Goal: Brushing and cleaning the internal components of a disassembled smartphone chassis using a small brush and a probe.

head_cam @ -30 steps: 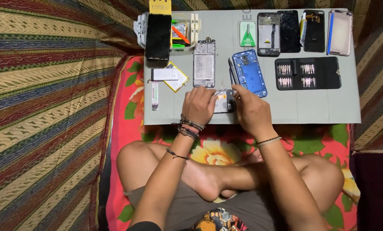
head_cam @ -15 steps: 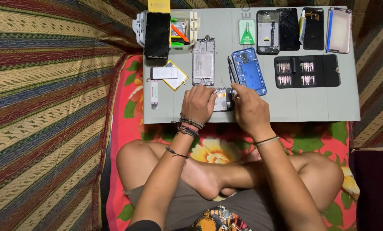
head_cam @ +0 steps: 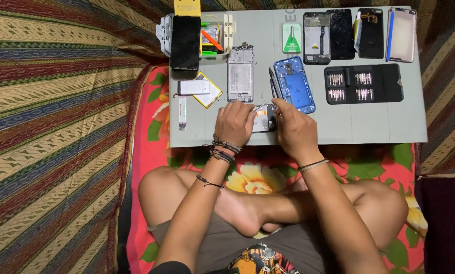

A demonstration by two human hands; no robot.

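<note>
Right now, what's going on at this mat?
A person sits cross-legged on a flowered red cloth at a grey work mat. Both hands meet over a small dark phone part at the mat's near edge: the left hand holds thin metal tweezers to it, and the right hand steadies it from the other side. Just beyond lie a blue phone shell, a bare grey phone frame and an open black case of screwdriver bits, all untouched.

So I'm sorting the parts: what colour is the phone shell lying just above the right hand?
Blue; the phone shell shows best in the head view, on the grey mat.
</note>
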